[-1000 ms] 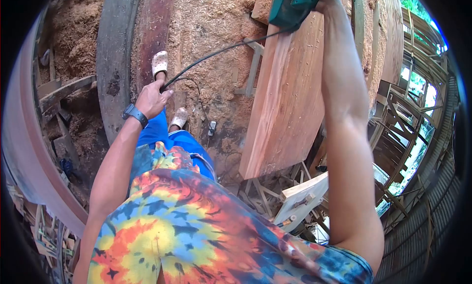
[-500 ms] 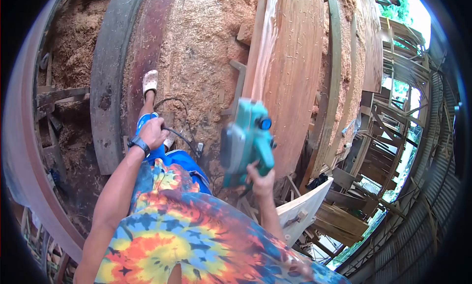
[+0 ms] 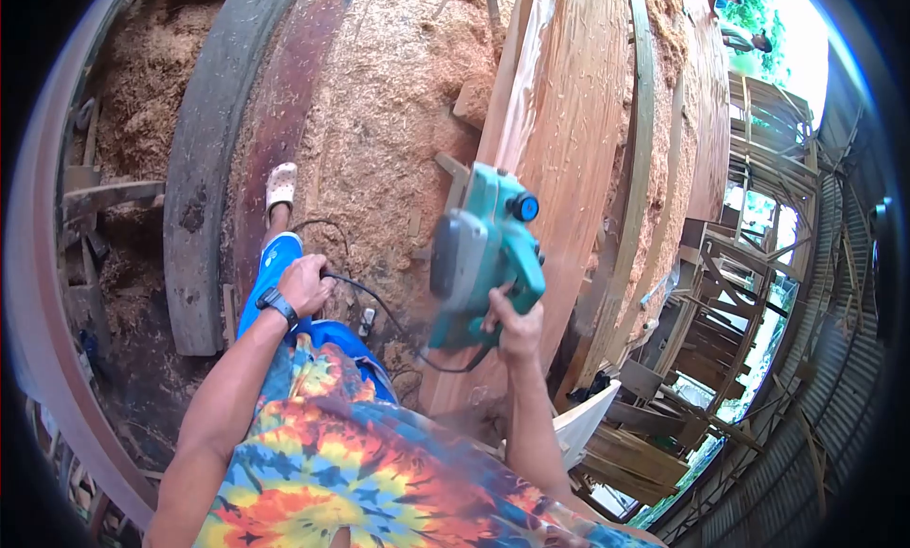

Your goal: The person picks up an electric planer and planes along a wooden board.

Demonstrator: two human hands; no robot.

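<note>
My right hand (image 3: 517,328) is wrapped around the rear handle of a teal electric planer (image 3: 493,221). The planer, with a blue-capped front knob and a grey side housing, is over the near part of a long reddish wooden board (image 3: 578,112). Its underside is hidden, so contact with the wood cannot be seen. Along the board's left edge runs a paler strip (image 3: 520,102). Held off to the left, beside my blue shorts, my left hand (image 3: 305,284) is closed around the black power cord (image 3: 365,290), which loops back to the planer's rear.
Shavings (image 3: 370,102) cover the ground between the board and a dark red plank (image 3: 275,102). Further left lies a grey timber (image 3: 201,207). A wooden support (image 3: 453,180) juts out beside the board. Stacked lumber (image 3: 635,458) stands right; a person (image 3: 744,41) is far off.
The planer and my right hand sit slightly higher and further right in view, and the board's near end now shows below. My left hand appears lower, still on the cord. The camera has shifted.
</note>
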